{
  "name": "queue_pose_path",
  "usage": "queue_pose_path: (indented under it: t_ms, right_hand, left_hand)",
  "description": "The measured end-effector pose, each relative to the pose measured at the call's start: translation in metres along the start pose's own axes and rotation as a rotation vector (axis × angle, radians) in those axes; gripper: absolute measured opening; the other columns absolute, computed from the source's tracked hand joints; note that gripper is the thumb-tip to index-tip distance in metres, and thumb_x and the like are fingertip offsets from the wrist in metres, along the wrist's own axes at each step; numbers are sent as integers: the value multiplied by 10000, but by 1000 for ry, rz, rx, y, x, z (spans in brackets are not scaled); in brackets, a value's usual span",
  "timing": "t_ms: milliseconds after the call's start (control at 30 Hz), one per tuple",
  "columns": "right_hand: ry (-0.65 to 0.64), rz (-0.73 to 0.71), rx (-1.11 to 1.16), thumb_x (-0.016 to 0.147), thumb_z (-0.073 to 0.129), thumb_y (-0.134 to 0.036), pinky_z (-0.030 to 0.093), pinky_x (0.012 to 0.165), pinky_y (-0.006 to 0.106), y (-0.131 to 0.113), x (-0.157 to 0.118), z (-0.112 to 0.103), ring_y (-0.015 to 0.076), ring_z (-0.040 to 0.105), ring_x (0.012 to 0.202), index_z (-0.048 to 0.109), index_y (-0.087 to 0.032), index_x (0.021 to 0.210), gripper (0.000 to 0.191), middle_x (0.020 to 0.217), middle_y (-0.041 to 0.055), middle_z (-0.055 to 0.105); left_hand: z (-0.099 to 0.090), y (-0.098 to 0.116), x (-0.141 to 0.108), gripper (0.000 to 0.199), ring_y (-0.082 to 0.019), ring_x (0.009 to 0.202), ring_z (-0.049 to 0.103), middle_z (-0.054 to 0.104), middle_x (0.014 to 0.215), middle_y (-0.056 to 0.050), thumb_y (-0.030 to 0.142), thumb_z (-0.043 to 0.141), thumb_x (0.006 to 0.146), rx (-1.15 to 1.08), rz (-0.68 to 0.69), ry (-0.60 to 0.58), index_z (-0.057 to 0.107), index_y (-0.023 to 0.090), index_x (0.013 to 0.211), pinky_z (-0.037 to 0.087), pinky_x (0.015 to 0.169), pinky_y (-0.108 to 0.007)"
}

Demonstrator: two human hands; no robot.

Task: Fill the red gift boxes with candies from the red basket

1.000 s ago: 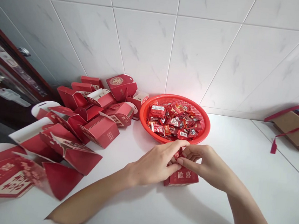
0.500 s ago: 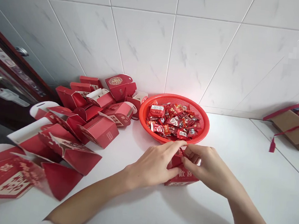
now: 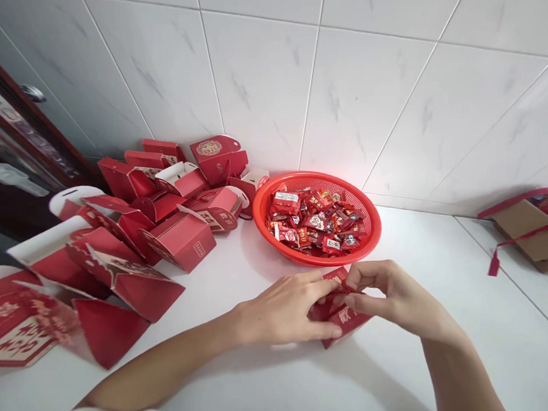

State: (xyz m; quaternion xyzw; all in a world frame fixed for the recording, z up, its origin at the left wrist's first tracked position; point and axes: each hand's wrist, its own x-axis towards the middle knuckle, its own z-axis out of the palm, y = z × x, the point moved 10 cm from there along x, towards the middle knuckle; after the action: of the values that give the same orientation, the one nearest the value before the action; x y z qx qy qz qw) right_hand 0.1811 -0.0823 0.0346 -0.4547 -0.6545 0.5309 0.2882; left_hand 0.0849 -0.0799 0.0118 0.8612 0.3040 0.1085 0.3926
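A small red gift box [image 3: 346,317] with pale printed characters sits on the white counter, turned at an angle beneath both hands. My left hand [image 3: 283,310] is closed around its left side, thumb along the near edge and fingers over the top. At the top of the box, my right hand [image 3: 388,297] pinches what looks like a thin red ribbon; the fingertips partly hide it. Just behind the box stands a red plastic basket [image 3: 259,214] full of small wrapped sweets [image 3: 316,221].
Many red gift boxes [image 3: 181,238], several with raised flaps, crowd the counter's left side. At the far right lies a brown cardboard box [image 3: 533,234] with red ribbons and a hanging tassel [image 3: 494,264]. A tiled wall [image 3: 262,75] closes off the back.
The red box has turned at an angle under my hands. My right hand has shifted slightly, still pinching at the box top, and my left fingers have slid lower.
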Motion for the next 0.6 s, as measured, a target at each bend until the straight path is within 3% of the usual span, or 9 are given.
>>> queue_pose_path:
  t_ms: [100,200,300,367,467,600]
  right_hand:
    - [109,62,171,805,794,-457,555,657,324,16,-10,-23,213,695,709,630,-184,746,324,768,76,747]
    - [368,103,172,750,847,-537,558,645,361,36,-39,-64,225,674,665,651,-195,723,395,736,90,738]
    - [639,118,154,758,855,-546,546,648,388,52,-82,-110,241,657,676,700,-213,710,371,708,103,700]
    - [768,137,144,646,934,-515,548,654,412,63,-109,-138,267,667,712,743,-208,692,364,725,135,694]
    - [1086,154,132,461,1001,-378,554,673,439,77,-155,-182,269,667,735,750,-222,652,351,767,136,701]
    - [1486,172,130,395,975,-320,511,580,448,100,-209,-223,248,645,678,704,-244,663,389,795,145,703]
  left_hand:
    - [-7,7,-3,601,-243,1035,660,703,1198,-65,465,781,875,-68,86,0,603,251,1408,536,909,-352]
    - [-21,6,-6,536,-212,1001,669,707,1195,-64,396,723,931,-91,115,69,594,251,1430,544,928,-350]
    - [-31,3,-7,404,-193,977,677,716,1199,-73,327,694,947,-83,127,112,661,209,1332,539,929,-329]
    - [-34,1,-7,356,-195,986,682,724,1187,-73,317,687,951,-57,118,103,685,194,1285,533,928,-322]
    - [-38,-2,-9,343,-212,1022,690,733,1173,-70,333,668,964,-7,89,80,690,200,1280,526,928,-326]
    - [-43,-3,-12,330,-223,1078,697,739,1216,-63,349,642,980,29,56,47,699,221,1280,520,930,-318]
